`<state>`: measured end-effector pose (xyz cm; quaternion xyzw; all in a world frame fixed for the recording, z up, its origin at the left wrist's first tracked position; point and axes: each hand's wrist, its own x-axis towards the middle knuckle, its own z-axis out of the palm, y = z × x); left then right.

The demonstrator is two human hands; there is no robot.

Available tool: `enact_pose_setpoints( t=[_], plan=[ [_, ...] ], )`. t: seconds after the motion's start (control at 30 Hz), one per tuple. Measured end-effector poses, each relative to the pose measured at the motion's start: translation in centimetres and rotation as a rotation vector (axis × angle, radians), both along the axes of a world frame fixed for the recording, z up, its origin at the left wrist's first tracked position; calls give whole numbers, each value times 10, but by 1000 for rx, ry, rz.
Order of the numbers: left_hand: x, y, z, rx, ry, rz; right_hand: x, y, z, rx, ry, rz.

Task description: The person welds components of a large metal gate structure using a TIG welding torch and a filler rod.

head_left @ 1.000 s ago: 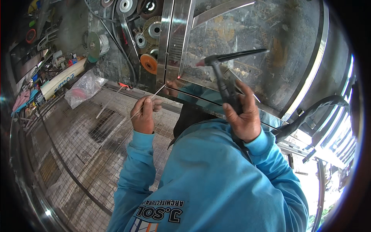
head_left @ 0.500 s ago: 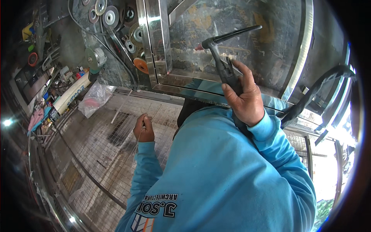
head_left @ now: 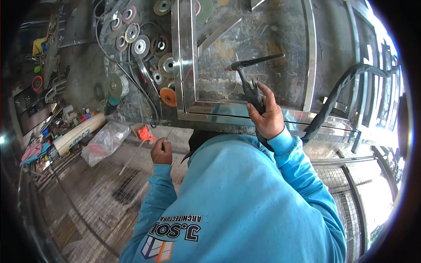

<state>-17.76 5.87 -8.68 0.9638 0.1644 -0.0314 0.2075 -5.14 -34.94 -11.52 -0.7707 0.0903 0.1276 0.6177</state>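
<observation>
My right hand (head_left: 268, 120) is wrapped round the black handle of a TIG welding torch (head_left: 248, 85). The torch head has a long black back cap pointing right and a small reddish nozzle on the left, held over the steel bench. Under it lies a shiny metal frame (head_left: 219, 108) of square tubing, apart from the torch tip. Low at the left, beside my body, my left hand (head_left: 162, 152) pinches a thin filler rod (head_left: 169, 134). Only short stretches of the rod show. A thick black sleeved cable (head_left: 333, 93) runs off to the right.
Several grinding discs (head_left: 140, 46) and an orange disc (head_left: 168, 96) lie left of the frame. An angle grinder (head_left: 117, 85) sits near a black cord. Below are a clear plastic bag (head_left: 105, 142), a crumpled orange-red thing (head_left: 146, 133) and a white tube (head_left: 79, 133). Wire mesh covers the floor.
The whole view has shifted, showing more of the bench and bringing the orange-red thing into sight. Both hands keep their grips; the torch appears slightly lower and further left in the picture.
</observation>
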Motion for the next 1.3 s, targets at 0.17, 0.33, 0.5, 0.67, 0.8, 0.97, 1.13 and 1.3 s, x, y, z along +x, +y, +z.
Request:
enact_pose_setpoints(
  t=[0.17,0.33,0.5,0.67,0.8,0.97,1.13,1.3],
  plan=[
    [38,19,-9,-182,-237,-56,-2,3,2,-70,-14,-106],
    [40,45,-27,-256,-402,-113,-4,16,-9,-86,-130,-282],
    [27,68,-25,-344,-372,-121,-8,4,-43,-180,-64,-378],
    [31,83,-34,-404,-427,-100,2,21,-11,-279,-103,-365],
    [47,78,-25,-498,-496,-105,14,-12,-57,-295,-97,-363],
    [70,59,-18,-523,-478,-207,11,-13,-34,-8,104,-330],
    [83,32,-21,-551,-507,-249,-2,3,30,237,217,-285],
    [89,0,-25,-611,-536,-313,-14,-16,43,-505,-243,-259]
  ],
)
